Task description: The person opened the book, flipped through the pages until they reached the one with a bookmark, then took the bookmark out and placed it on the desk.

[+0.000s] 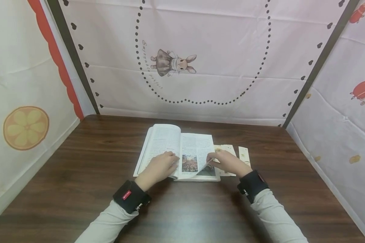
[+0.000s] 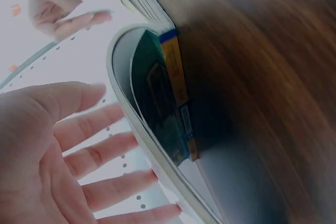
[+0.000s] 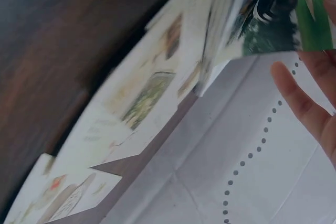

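Observation:
An open book (image 1: pixel 165 138) lies on the table, with printed text and colour pictures. My left hand (image 1: pixel 159 167) rests on its left page near the inner fold; in the left wrist view its fingers (image 2: pixel 100 156) are spread and fairly straight against the paper. At the outer edge of the right-hand side, my right hand (image 1: pixel 226 161) pinches a page (image 1: pixel 188 148) and lifts its near corner, so the sheet curls up. Another picture shows beneath it. The right wrist view has the page's green picture (image 3: pixel 273 27) close to the fingers (image 3: pixel 299 100).
Pale illustrated paper cards (image 1: pixel 229 149) lie partly overlapping beside the book's right edge, under the right hand. A separate card (image 1: pixel 244 155) sits farther right. The dark wooden table (image 1: pixel 182 209) is bounded by printed cloth walls (image 1: pixel 231 67) at the back and sides.

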Demonstrator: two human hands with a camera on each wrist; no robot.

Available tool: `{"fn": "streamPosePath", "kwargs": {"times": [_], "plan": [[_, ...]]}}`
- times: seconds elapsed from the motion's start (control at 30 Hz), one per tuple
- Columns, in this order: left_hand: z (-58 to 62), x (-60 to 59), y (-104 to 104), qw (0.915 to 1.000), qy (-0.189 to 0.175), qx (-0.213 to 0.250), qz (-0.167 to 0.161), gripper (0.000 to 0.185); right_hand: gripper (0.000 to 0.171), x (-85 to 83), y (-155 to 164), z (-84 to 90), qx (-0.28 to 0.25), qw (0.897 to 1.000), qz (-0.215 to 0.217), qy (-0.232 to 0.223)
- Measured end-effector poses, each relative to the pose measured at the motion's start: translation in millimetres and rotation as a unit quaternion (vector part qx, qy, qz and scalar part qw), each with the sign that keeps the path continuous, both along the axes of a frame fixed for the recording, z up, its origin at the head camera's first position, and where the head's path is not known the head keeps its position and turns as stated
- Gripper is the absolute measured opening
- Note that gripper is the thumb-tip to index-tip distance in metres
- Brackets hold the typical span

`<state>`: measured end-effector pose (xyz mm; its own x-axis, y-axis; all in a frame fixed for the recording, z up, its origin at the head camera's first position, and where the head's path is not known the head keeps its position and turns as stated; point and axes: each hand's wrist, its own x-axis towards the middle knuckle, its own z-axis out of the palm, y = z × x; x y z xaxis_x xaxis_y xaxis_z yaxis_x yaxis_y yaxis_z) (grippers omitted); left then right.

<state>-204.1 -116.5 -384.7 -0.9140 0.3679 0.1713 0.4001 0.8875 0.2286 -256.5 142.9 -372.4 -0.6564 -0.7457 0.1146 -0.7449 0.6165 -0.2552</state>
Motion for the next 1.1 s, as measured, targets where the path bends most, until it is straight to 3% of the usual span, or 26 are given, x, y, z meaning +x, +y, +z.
{"fn": "streamPosePath", "kwargs": {"times": [0.2, 0.37, 0.53, 0.73, 0.83, 0.97, 1.1], "plan": [[-1.5, -2.2, 10.7, 0.9979, 0.013, -0.060, 0.022, 0.069, 0.010, -3.9, -10.6, 9.1, -0.054, 0.997, 0.025, 0.046], [2.8, -3.9, 22.0, 0.9947, 0.023, -0.082, 0.057, 0.075, 0.012, -7.4, -24.1, 20.4, -0.086, 0.990, 0.040, 0.104], [4.2, -4.5, 30.0, 0.9936, 0.028, -0.071, 0.083, 0.062, 0.016, -7.9, -36.4, 31.3, -0.107, 0.981, 0.072, 0.145], [1.0, -5.4, 33.5, 0.9925, 0.052, -0.070, 0.086, 0.031, 0.018, -4.9, -46.4, 37.1, -0.094, 0.978, 0.081, 0.166], [0.6, -4.9, 32.4, 0.9919, 0.058, -0.072, 0.088, 0.026, 0.021, -3.4, -46.6, 35.4, -0.094, 0.976, 0.081, 0.176], [1.7, -5.0, 28.3, 0.9926, 0.074, -0.044, 0.086, 0.026, 0.035, -1.8, -41.5, 30.3, -0.114, 0.974, 0.057, 0.189], [3.8, -4.8, 19.9, 0.9926, 0.049, 0.056, 0.096, 0.034, 0.045, -0.7, -34.2, 23.0, -0.092, 0.984, 0.006, 0.153]]}}
